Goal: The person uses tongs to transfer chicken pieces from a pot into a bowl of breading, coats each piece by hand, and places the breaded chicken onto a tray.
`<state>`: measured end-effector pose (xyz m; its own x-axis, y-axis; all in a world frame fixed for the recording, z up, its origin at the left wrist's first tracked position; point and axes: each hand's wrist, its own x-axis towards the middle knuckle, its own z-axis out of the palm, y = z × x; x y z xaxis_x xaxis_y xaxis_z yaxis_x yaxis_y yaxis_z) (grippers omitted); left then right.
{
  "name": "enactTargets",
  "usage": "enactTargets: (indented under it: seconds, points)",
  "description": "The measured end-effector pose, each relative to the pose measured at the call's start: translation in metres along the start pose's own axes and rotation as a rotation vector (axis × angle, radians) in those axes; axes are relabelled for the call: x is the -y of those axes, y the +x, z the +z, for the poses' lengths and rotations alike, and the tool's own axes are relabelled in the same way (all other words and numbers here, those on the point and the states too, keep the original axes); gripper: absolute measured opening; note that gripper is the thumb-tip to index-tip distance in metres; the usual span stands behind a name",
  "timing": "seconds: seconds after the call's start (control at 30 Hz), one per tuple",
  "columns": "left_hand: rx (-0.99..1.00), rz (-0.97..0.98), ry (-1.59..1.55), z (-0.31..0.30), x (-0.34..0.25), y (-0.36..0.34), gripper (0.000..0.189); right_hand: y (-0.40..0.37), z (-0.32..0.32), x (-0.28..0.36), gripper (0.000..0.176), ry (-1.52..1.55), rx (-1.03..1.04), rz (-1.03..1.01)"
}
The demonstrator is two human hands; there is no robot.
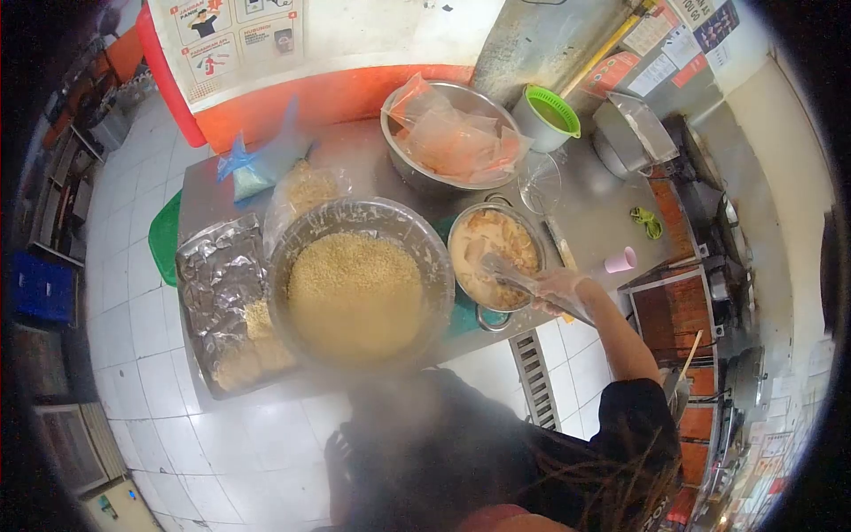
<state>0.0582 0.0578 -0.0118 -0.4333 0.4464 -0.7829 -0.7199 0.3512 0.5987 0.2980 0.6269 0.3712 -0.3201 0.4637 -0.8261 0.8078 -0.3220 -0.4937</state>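
In my right hand [560, 291], which looks covered by a clear glove, are metal tongs [516, 277]. Their tips reach into a metal pot [495, 321] of pale batter with pieces in it [486, 238]. Left of the pot stands a big metal bowl [436, 306] of pale crumbs [355, 275]. Beside that bowl lies a foil-lined tray [217, 266] with coated pieces [253, 362] at its near end. My left hand [339, 445] hangs low beside my body, dark and blurred, its fingers unclear.
Behind the pot, a large bowl [399, 164] holds plastic bags of orange-tinted contents [456, 133]. A white container with a green basket [551, 111], a pink cup [620, 260] and a green bundle [647, 223] are at the right. A blue-tied bag [253, 176] lies back left.
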Motion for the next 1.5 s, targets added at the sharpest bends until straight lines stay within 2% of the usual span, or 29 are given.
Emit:
enactTargets:
  seconds: [0.1,0.2,0.3,0.37,0.4,0.47,0.53,0.6,0.7,0.8,0.9,1.0,1.1,1.17,1.23,1.33,1.37,1.43,1.5]
  points:
    - [0.006,-0.013,-0.011,0.001,0.004,0.001,0.038,0.013,-0.006,-0.010,0.017,0.029,0.025,-0.025]
    - [0.008,-0.016,-0.026,0.000,0.009,0.005,0.037,0.004,-0.010,-0.015,0.019,0.202,-0.010,-0.058]
    - [0.008,0.000,-0.029,0.001,0.009,0.003,0.037,-0.020,-0.015,-0.013,0.026,0.218,-0.146,-0.122]
    - [-0.028,-0.047,-0.052,0.005,0.007,0.003,0.036,-0.028,-0.033,-0.013,0.028,0.033,-0.195,-0.129]
    - [-0.065,-0.144,-0.099,0.004,0.007,0.006,0.035,-0.032,-0.038,-0.010,0.029,-0.058,-0.219,-0.133]
    - [0.022,0.004,0.091,0.001,0.006,0.009,0.035,-0.039,-0.043,-0.002,0.032,-0.394,-0.325,-0.228]
    - [0.129,0.007,-0.123,-0.013,0.028,0.024,0.035,-0.048,-0.042,0.001,0.033,-0.725,-0.488,-0.382]
    - [0.246,-0.137,-0.740,-0.018,0.044,0.031,0.037,-0.057,-0.038,0.004,0.032,-1.050,-0.705,-0.600]
    - [-0.054,-0.120,-0.235,-0.002,0.013,0.011,0.040,-0.074,-0.015,0.029,0.031,-1.049,-0.728,-0.385]
    - [0.015,-0.025,-0.140,-0.002,0.011,0.007,0.042,-0.067,-0.012,0.030,0.029,-1.017,-0.752,-0.574]
    - [0.084,0.173,-0.107,-0.006,0.025,0.006,0.044,-0.065,-0.003,0.048,0.028,-1.030,-0.659,-0.616]
    - [-0.031,-0.191,-0.325,-0.011,0.026,0.021,0.044,-0.048,0.010,0.059,0.027,-0.978,-0.669,-0.774]
    - [-0.024,-0.081,-0.339,-0.006,0.027,0.015,0.043,-0.068,0.072,0.103,0.032,-0.966,-0.634,-0.590]
    - [-0.011,-0.034,-0.320,0.000,0.022,0.005,0.041,-0.002,0.076,0.048,0.042,-1.146,-0.577,-0.935]
    - [-0.055,-0.065,-0.308,0.005,0.019,0.004,0.040,-0.041,0.145,0.089,0.047,-1.306,-0.322,-0.717]
    - [-0.036,-0.007,-0.296,0.008,0.022,-0.001,0.041,-0.037,0.157,0.071,0.053,-1.281,-0.193,-0.767]
    - [-0.055,-0.067,-0.299,0.008,0.023,-0.003,0.043,-0.040,0.147,0.074,0.051,-1.280,-0.162,-0.658]
    - [-0.087,-0.186,-0.297,0.008,0.018,-0.004,0.049,-0.054,0.124,0.085,0.049,-1.163,-0.230,-0.540]
    - [-0.074,-0.165,-0.350,0.006,0.024,-0.004,0.049,-0.057,0.096,0.082,0.048,-0.960,-0.408,-0.471]
